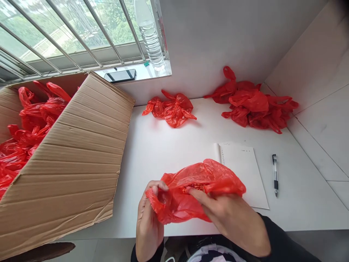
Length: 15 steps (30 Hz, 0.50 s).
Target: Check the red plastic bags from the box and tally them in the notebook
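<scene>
Both hands are near the bottom middle, close together. The left hand points up with its fingers curled in and its thumb pinching. The right hand reaches in from the right, fingers stretched toward the left hand, in a dark sleeve.

Looks like a small packing/sorting workspace, not a home: plain white tabletop in a wall corner by a barred window, cardboard box w/ red bags, notebook & pen.
</scene>
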Motion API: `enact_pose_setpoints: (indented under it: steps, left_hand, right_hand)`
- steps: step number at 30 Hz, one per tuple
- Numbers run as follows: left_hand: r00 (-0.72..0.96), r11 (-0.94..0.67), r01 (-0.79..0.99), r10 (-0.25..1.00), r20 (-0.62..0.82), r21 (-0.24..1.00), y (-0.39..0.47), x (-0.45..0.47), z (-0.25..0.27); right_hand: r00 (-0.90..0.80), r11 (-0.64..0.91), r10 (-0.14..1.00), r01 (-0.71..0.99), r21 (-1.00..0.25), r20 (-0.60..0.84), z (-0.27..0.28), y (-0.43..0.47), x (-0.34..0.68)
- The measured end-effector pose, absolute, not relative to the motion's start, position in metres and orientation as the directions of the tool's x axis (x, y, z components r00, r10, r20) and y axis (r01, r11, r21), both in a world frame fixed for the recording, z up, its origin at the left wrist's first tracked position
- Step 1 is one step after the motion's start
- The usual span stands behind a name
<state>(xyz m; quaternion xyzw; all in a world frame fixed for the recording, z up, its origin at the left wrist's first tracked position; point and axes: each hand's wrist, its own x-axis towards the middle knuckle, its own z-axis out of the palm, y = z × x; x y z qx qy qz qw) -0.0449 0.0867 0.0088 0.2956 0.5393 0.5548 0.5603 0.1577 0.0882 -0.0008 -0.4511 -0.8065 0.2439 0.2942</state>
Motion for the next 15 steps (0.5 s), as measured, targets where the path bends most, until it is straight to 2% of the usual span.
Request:
enact_pose_setpoints:
  steps: [3,5,8,11,15]
  left_hand:
    - [-0.224,0.157,-0.17,0.955,-0.193,0.973,0.089,-0.056,0.011]
    - [-0.253,0.141,-0.097,0.954,-0.161,0.985,0.087,-0.063,0.014]
    - [-0.274,0.147,-0.036,0.95,-0.151,0.988,0.079,-0.069,0.018]
    - [-0.146,0.043,0.155,0.989,-0.02,0.987,0.069,-0.065,0.02]
    - [0.01,-0.118,0.493,0.991,0.13,0.862,0.069,-0.051,0.017]
  right_hand:
    - [-0.33,0.478,0.878,0.573,-0.666,0.345,0.024,0.085,0.178]
    - [-0.231,0.463,0.878,0.633,-0.62,0.42,0.03,0.087,0.188]
    - [-0.22,0.426,0.889,0.72,-0.547,0.403,0.025,0.098,0.191]
    - [-0.263,0.438,0.893,0.695,-0.57,0.365,0.016,0.109,0.189]
    - [-0.318,0.463,0.885,0.674,-0.575,0.341,0.011,0.114,0.187]
